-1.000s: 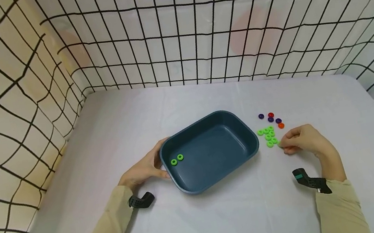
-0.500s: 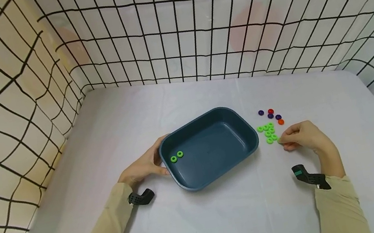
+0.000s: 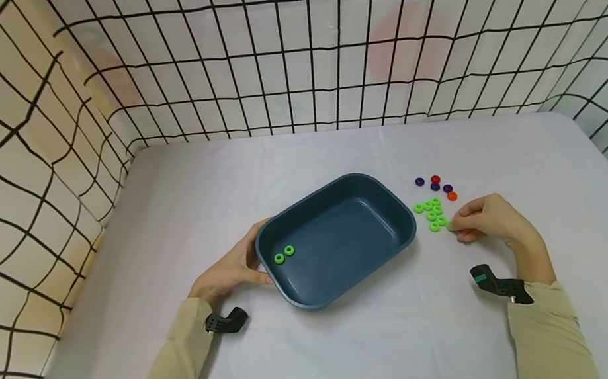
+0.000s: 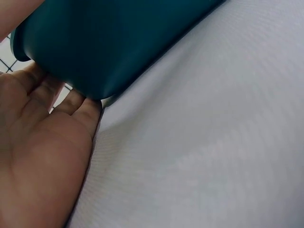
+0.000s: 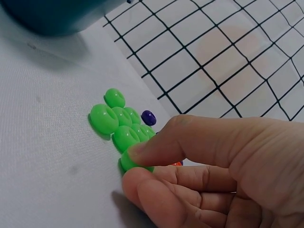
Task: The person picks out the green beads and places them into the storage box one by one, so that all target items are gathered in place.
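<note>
A dark blue-green tray lies slanted on the white cloth, with two green rings inside at its left end. My left hand holds that end, thumb on the near side and fingers round the far corner; the left wrist view shows fingers against the tray's wall. To the tray's right, my right hand pinches a green ring between thumb and finger, low at the near edge of a cluster of green rings. The other fingers are curled beneath.
Behind the green cluster lie a few purple beads, a red bead and an orange bead. Black netting hangs over white walls at the back and both sides. Black wrist cameras sit on both wrists.
The head view has shifted slightly, so everything appears a little higher and to the left. Both hands, the tray and the rings keep their places relative to each other.
</note>
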Motion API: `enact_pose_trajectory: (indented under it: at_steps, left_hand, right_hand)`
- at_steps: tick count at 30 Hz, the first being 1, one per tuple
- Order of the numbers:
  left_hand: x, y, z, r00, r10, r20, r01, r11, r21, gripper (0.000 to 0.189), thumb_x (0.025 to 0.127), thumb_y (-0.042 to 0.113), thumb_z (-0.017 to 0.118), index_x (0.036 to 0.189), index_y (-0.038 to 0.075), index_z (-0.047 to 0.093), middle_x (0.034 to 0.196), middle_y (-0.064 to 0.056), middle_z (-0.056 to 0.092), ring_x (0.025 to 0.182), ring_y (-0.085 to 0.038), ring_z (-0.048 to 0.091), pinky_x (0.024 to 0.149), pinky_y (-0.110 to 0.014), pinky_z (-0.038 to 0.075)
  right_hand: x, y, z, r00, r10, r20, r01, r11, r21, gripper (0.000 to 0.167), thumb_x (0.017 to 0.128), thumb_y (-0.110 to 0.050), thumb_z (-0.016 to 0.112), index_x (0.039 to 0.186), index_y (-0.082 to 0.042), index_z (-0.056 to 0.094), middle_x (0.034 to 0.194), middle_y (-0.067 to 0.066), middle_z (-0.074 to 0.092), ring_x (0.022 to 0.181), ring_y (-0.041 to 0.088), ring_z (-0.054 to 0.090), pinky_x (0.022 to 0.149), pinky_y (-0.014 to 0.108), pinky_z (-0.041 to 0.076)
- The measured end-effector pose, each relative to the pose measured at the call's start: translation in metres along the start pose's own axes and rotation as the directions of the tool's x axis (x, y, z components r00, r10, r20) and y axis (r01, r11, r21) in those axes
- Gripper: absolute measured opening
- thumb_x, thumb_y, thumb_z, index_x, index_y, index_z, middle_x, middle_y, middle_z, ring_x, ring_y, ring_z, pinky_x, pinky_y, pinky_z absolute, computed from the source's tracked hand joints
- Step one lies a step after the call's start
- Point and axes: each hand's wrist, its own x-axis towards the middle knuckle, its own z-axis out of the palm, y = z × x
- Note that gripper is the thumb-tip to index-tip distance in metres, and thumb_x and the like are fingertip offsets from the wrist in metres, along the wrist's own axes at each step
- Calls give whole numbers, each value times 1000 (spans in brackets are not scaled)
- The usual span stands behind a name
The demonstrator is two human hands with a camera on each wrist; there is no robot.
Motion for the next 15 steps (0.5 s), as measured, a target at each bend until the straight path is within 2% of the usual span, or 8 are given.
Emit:
enact_pose_trajectory:
  at_steps: [3,6,10,15]
  left_hand:
    - [-1,2,1,1000,-11,-10,11,1000,5,115,67,23,93,156,18,22,159,-7,27,147,-26,21,122,-51,7]
    - [2,5,0,1000,-13,-11,13,1000,7,115,67,24,93,157,17,21,159,-8,27,147,-26,20,123,-51,7]
    - [3,6,-1,1000,-10,-11,10,1000,12,116,67,25,93,157,15,20,159,-10,26,147,-27,20,123,-51,7]
    - [0,2,0,1000,-15,-14,15,1000,15,117,67,26,93,157,15,19,159,-10,26,147,-27,21,123,-50,9]
  right_hand:
    - [0,0,-1,1000,-4,4,4,1000,-14,39,92,-22,69,113,11,61,75,-1,72,69,12,70,74,14,48]
    - [0,-2,-3,1000,0,2,0,1000,-12,40,93,-22,69,114,11,59,74,-2,72,69,11,70,89,28,50]
    - [2,-4,-4,1000,5,1,-5,1000,-4,42,92,-21,69,116,11,58,73,-2,72,70,11,70,104,48,42]
    - [1,-1,-1,1000,13,-2,-13,1000,-6,44,91,-23,70,116,10,58,73,-3,71,69,10,70,90,27,47]
